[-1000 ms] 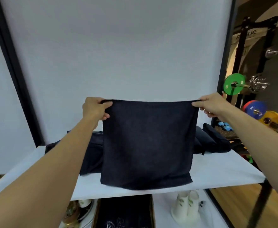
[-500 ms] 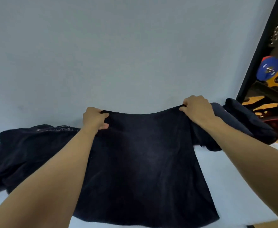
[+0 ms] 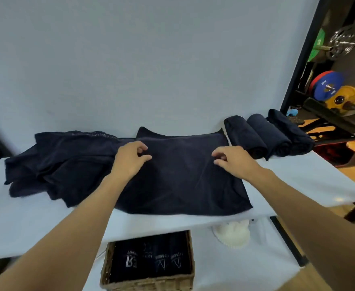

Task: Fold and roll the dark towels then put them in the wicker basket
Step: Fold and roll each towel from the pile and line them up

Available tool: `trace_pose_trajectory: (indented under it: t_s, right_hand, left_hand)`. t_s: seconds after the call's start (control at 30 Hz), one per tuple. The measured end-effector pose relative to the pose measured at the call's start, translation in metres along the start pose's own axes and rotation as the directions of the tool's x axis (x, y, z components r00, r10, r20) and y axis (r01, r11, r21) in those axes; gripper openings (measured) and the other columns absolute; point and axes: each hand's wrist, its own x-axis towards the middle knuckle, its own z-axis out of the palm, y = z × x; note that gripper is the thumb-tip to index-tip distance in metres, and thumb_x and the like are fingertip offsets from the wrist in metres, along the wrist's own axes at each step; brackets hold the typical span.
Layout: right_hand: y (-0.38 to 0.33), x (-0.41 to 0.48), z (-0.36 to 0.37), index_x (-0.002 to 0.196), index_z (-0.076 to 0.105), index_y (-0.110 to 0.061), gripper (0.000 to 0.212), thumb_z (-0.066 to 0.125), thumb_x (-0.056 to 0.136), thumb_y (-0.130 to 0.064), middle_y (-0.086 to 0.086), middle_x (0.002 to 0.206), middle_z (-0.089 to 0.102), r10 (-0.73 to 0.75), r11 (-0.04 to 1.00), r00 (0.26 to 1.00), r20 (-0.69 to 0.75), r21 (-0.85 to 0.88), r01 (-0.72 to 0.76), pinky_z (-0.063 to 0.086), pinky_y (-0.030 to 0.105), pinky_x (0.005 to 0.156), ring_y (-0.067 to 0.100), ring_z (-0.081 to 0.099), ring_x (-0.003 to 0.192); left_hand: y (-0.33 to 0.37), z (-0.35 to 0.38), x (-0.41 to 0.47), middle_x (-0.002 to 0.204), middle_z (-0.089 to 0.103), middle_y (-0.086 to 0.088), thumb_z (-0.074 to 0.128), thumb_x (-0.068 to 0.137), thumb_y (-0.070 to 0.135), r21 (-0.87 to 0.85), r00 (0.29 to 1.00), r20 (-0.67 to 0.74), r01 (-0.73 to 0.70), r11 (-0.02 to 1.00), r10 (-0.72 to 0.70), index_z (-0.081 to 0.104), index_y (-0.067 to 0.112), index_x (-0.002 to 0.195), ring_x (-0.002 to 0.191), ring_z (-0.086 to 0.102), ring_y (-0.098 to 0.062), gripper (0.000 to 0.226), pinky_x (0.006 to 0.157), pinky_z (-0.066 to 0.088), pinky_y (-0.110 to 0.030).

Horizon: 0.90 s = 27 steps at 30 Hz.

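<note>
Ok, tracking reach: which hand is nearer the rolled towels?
Right. The right hand is left of the rolled towels; the left hand is farther left, across the flat towel.

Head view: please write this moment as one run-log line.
towel flat on table | left hand open | right hand open | rolled towels at right

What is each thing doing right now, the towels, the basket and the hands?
Middle towel: spread flat on the table.
Towel pile: crumpled, at the left.
Rolled towels: side by side at the right.
Wicker basket: below, holding dark towels.
Left hand: over the middle towel, fingers loose.
Right hand: the same.
</note>
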Motion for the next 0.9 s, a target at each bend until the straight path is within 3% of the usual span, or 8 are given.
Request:
trace_pose_trajectory:
  t_s: [0.17, 0.37, 0.47, 0.57, 0.67, 0.73, 0.8, 0.9]
  right_hand:
    - [-0.009, -0.088, 0.012, 0.122, 0.062, -0.019, 0.037, 0.067, 0.089, -0.036, 0.001, 0.117, 0.066, 0.134, 0.990, 0.988, -0.074, 0.057, -0.130, 0.049, 0.032, 0.092, 0.017, 0.061, 0.106]
    - [-0.021, -0.142, 0.012, 0.127, 0.052, -0.019, 0.063, 0.077, 0.076, -0.047, -0.006, 0.099, 0.056, 0.236, 0.967, 0.970, -0.050, 0.110, -0.229, 0.047, 0.031, 0.082, 0.014, 0.055, 0.091]
    - [-0.030, -0.144, 0.008, 0.123, 0.048, -0.020, 0.061, 0.076, 0.077, -0.046, -0.007, 0.092, 0.056, 0.233, 0.971, 0.972, -0.018, 0.063, -0.232, 0.048, 0.033, 0.082, 0.016, 0.057, 0.089]
    - [-0.035, -0.141, 0.005, 0.123, 0.049, -0.009, 0.059, 0.078, 0.078, -0.034, 0.004, 0.092, 0.060, 0.326, 0.920, 0.945, 0.025, 0.219, -0.324, 0.049, 0.037, 0.082, 0.023, 0.059, 0.090]
    - [-0.030, -0.141, -0.004, 0.083, 0.061, 0.006, 0.035, 0.080, 0.077, -0.023, 0.017, 0.074, 0.052, 0.413, 0.853, 0.907, 0.082, 0.313, -0.417, 0.047, 0.044, 0.070, 0.027, 0.054, 0.070]
    - [-0.024, -0.143, -0.009, 0.056, 0.038, -0.012, 0.048, 0.080, 0.076, -0.022, 0.007, 0.062, 0.034, 0.431, 0.809, 0.892, 0.138, 0.378, -0.449, 0.033, 0.032, 0.056, 0.019, 0.036, 0.056]
    - [-0.018, -0.147, -0.015, 0.057, 0.028, -0.017, 0.055, 0.078, 0.078, -0.021, 0.002, 0.059, 0.026, 0.429, 0.757, 0.887, 0.172, 0.468, -0.457, 0.024, 0.027, 0.052, 0.016, 0.026, 0.053]
    - [-0.017, -0.153, -0.026, 0.065, 0.040, -0.016, 0.040, 0.074, 0.084, -0.026, 0.003, 0.069, 0.038, 0.391, 0.605, 0.879, 0.274, 0.643, -0.470, 0.026, 0.026, 0.054, 0.016, 0.034, 0.065]
  left_hand:
    - [-0.013, -0.016, -0.081, 0.100, 0.064, -0.003, 0.077, 0.082, 0.028, -0.088, 0.988, -0.056, 0.140, 0.986, -0.145, 0.061, 0.016, 0.119, 0.091, 0.056, -0.017, 0.043, 0.080, 0.042, -0.027]
    - [-0.038, -0.021, -0.128, 0.120, 0.062, -0.011, 0.080, 0.079, 0.028, -0.087, 0.951, -0.022, 0.304, 0.949, -0.307, 0.058, 0.004, 0.125, 0.111, 0.057, -0.028, 0.057, 0.091, 0.043, -0.034]
    - [-0.041, -0.023, -0.134, 0.115, 0.066, -0.011, 0.080, 0.078, 0.022, -0.196, 0.931, -0.022, 0.353, 0.915, -0.364, 0.064, 0.003, 0.118, 0.110, 0.060, -0.029, 0.047, 0.096, 0.047, -0.038]
    - [-0.037, -0.024, -0.136, 0.097, 0.071, -0.009, 0.080, 0.078, 0.018, -0.282, 0.941, -0.030, 0.316, 0.906, -0.337, 0.071, 0.006, 0.106, 0.098, 0.066, -0.027, 0.031, 0.090, 0.051, -0.037]
    - [-0.034, -0.026, -0.137, 0.091, 0.069, -0.008, 0.083, 0.075, 0.019, -0.323, 0.937, 0.034, 0.339, 0.883, -0.347, 0.067, 0.006, 0.103, 0.077, 0.064, -0.022, 0.035, 0.074, 0.052, -0.032]
    - [-0.032, -0.030, -0.138, 0.084, 0.066, -0.008, 0.085, 0.072, 0.018, -0.340, 0.925, 0.105, 0.379, 0.861, -0.366, 0.068, 0.004, 0.096, 0.064, 0.058, -0.016, 0.033, 0.066, 0.049, -0.028]
    - [-0.031, -0.035, -0.139, 0.081, 0.063, -0.005, 0.085, 0.072, 0.015, -0.385, 0.918, 0.172, 0.397, 0.833, -0.358, 0.070, 0.003, 0.088, 0.061, 0.052, -0.015, 0.025, 0.058, 0.043, -0.024]
    - [-0.026, -0.044, -0.142, 0.085, 0.063, -0.002, 0.082, 0.075, 0.015, -0.499, 0.927, 0.188, 0.375, 0.781, -0.325, 0.070, 0.003, 0.084, 0.065, 0.050, -0.016, 0.019, 0.055, 0.039, -0.025]
